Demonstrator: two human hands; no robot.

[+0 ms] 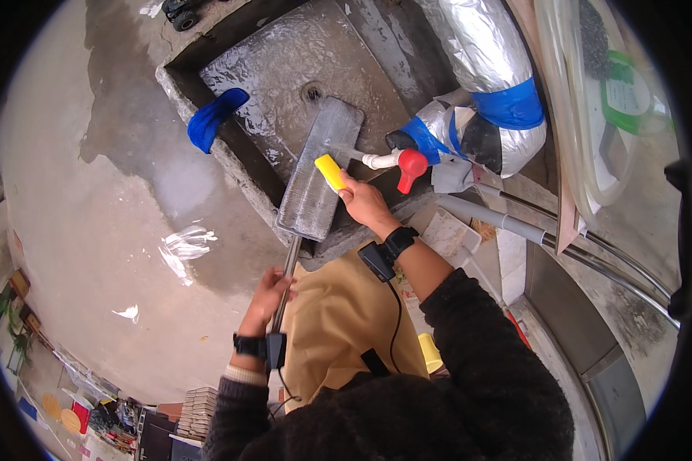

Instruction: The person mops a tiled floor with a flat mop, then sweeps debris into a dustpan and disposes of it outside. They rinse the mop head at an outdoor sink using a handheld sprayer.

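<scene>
A flat mop with a wet grey pad (pixel 308 190) lies slanted inside a concrete sink (pixel 239 176), its far end close to the drain (pixel 311 92). My left hand (pixel 267 299) is wrapped around the mop's metal pole (pixel 292 259), just outside the sink's near corner. In my right hand (pixel 368 204) is a yellow block (pixel 328 172), a sponge or a brush, at the pad's right side. Whether the block presses on the pad cannot be told. Water runs onto the pad from a white tap with a red handle (pixel 412 164).
A blue cloth (pixel 213 121) hangs over the sink's left rim. Foil-wrapped pipes (pixel 496 52) bound with blue tape stand at the right. Metal poles (pixel 605 268) and a dustpan (pixel 450 233) are beside the sink. Wet patches mark the floor (pixel 109 104) at left.
</scene>
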